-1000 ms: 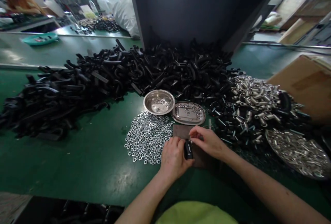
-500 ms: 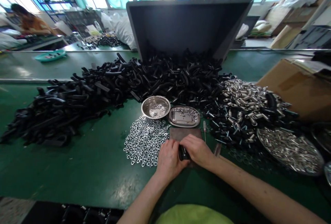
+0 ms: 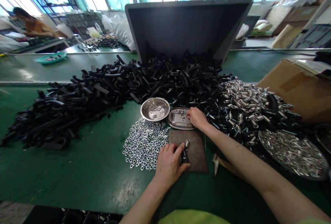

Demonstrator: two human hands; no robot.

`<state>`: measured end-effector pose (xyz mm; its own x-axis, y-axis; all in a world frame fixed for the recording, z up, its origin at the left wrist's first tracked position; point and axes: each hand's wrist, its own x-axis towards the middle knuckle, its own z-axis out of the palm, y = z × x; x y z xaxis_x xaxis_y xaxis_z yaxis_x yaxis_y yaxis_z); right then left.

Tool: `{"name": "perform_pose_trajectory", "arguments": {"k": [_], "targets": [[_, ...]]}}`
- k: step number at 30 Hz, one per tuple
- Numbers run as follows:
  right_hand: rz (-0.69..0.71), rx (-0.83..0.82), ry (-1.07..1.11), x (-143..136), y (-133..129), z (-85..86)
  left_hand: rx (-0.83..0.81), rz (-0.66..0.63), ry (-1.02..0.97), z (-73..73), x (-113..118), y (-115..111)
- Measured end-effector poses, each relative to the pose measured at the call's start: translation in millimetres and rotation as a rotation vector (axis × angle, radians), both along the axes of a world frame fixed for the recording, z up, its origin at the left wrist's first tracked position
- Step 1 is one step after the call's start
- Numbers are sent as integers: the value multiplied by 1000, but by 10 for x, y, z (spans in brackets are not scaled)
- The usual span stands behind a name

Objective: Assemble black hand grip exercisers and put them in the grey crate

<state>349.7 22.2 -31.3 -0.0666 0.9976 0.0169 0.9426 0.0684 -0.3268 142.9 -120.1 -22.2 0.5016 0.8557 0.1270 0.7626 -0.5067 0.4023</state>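
Black part (image 3: 184, 157) is in the left hand (image 3: 170, 160), over the brown plate (image 3: 198, 153) near the tabletop's front edge. Left hand is partly curled, thumb at the near end, index finger toward the far end, gripping the part; its palm side is hidden. Small silver spring (image 3: 187, 144) sits at the part's far end, slightly tilted, by the index fingertip; can't tell exactly how they join.

Right hand (image 3: 193, 117) is over the right end of the oval tray (image 3: 179, 120), fingers bunched close and pointing down-left. Can't tell if it has hold of anything. Small bits lie in the tray.

Round metal bowl (image 3: 147, 106) is just left of the tray, a few small pieces inside. Silver rings (image 3: 146, 144) are spread in front of the bowl, left of the plate. Hammer (image 3: 215, 162) lies right of the plate, partly under the right forearm.

Big heap of black parts (image 3: 111, 86) runs across the green tabletop (image 3: 77, 175), spilling from the tipped grey bin (image 3: 191, 27). To the right: pile of silver springs (image 3: 245, 96), small metal pieces (image 3: 294, 153), cardboard box (image 3: 297, 86). Far left, a co-worker in orange (image 3: 38, 27).
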Motion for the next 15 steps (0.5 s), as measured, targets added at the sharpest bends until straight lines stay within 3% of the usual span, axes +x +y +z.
{"name": "perform_pose_trajectory", "arguments": {"k": [5,8,10,12,15], "targets": [[-33,46,102,-30,-90,136,-48,-18,-76,-10,0,19],[-70,59,210,-9,-277,227,-178,97,-312,5,-9,50],[-75,51,347,-3,-489,275,-371,262,-595,32,-28,81],[-76,23,617,-29,-747,316,-654,418,-944,69,-52,111],[-79,-68,997,-143,-1104,363,-1081,559,-1398,136,-63,126]]}}
